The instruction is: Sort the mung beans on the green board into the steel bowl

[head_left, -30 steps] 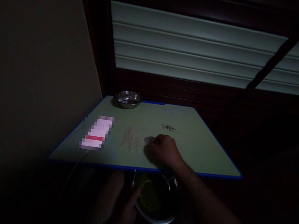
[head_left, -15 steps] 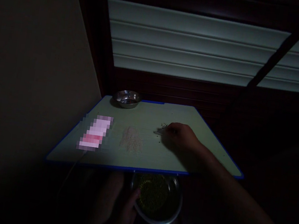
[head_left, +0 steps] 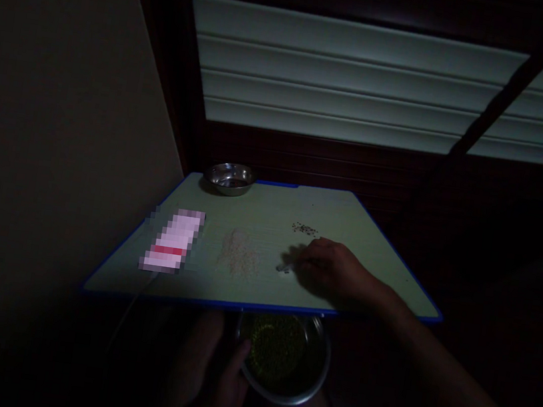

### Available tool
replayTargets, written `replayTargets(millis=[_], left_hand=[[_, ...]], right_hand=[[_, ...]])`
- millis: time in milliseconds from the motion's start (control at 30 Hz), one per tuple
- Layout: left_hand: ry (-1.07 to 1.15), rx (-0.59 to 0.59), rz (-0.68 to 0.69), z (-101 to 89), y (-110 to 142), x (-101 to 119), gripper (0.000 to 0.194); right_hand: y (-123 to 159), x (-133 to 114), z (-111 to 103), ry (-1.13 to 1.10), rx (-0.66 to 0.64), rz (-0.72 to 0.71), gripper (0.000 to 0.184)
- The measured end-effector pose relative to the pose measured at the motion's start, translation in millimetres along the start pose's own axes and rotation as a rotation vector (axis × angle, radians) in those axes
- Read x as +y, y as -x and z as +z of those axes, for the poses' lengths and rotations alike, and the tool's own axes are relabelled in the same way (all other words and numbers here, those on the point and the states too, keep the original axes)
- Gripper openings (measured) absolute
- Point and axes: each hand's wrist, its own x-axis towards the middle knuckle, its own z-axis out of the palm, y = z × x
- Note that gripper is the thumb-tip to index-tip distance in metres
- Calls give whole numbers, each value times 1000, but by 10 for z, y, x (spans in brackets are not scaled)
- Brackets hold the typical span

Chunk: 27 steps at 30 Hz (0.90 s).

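Below the near edge of the board, my left hand (head_left: pixel 230 383) grips the rim of a metal bowl (head_left: pixel 294 400) that contains small green grains (head_left: pixel 276 349). My right hand (head_left: pixel 331 266) is closed just over the board, with a small pale spoon-like tool (head_left: pixel 283 268) poking out from its fingers toward the left. A few dark specks show at the tool's tip. Just behind this hand lies a scatter of small dark grains (head_left: pixel 305 229). To the left of the tool is a loose heap of pale grains (head_left: pixel 239 253).
The pale board (head_left: pixel 271 203) has a blue edge. A shiny metal bowl (head_left: pixel 230 181) stands at its far left corner. A phone with a blurred screen (head_left: pixel 174 237) lies at left, a cable (head_left: pixel 133 305) running down from it. Slatted panels rise behind; the room is dark.
My right hand has moved toward me with the spoon-like tool, away from the dark grains, which are now uncovered. My left hand still holds the bowl in nearly the same place.
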Motion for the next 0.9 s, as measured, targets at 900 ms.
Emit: replayTargets(millis=[900], left_hand=[[7,40,21,179,122,161,68]], right_hand=[[304,-48,14,-374,-102,411,14]])
